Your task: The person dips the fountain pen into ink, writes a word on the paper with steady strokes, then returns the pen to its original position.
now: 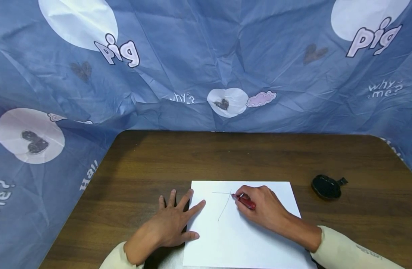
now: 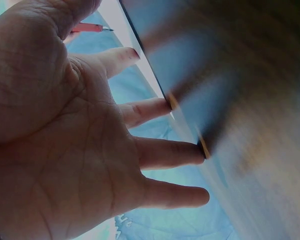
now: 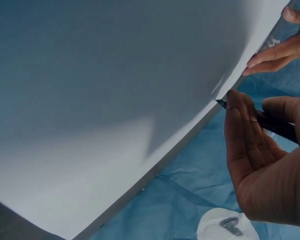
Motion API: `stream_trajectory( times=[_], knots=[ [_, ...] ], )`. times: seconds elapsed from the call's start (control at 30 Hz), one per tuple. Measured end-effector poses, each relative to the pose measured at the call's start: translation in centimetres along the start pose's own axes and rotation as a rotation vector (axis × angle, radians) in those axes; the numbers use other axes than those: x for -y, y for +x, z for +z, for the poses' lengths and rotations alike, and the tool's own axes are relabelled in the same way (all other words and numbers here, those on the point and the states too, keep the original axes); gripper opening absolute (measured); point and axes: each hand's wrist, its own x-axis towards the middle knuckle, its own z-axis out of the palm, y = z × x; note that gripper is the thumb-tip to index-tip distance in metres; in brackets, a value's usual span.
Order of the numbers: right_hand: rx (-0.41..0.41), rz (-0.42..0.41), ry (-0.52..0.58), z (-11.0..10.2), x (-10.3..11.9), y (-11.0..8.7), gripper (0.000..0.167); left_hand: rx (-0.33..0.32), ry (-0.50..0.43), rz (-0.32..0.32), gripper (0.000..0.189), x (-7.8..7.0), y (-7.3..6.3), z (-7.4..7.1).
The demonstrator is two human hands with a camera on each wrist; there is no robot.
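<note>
A white sheet of paper (image 1: 256, 239) lies on the table, bearing a thin horizontal line and a slanting line that cross near the top. My right hand (image 1: 264, 205) pinches a red pen (image 1: 247, 203) between thumb and fingers, its tip by the crossing of the lines. In the right wrist view the pen (image 3: 277, 125) looks dark, its point at the paper's surface. My left hand (image 1: 170, 222) has its fingers spread at the paper's left edge, with the thumb and index fingertip over the sheet. The left wrist view shows the palm (image 2: 75, 145) and straight fingers.
On the right of the brown wooden table (image 1: 226, 157) sits a small black dish (image 1: 327, 186) with a short tab. A blue printed cloth (image 1: 192, 56) hangs behind the table's far edge and along its left side.
</note>
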Motion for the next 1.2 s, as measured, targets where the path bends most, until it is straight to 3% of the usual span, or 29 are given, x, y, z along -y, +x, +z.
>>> stream_trajectory(
  times=[0.87, 1.2],
  knots=[
    [0.057, 0.026, 0.001, -0.8, 0.1, -0.2, 0.009, 0.004, -0.013, -0.003, 0.082, -0.1, 0.0, -0.3],
    [0.122, 0.103, -0.011, -1.3, 0.2, -0.8, 0.014, 0.016, -0.023, -0.011, 0.083, -0.2, 0.0, -0.5]
  ],
)
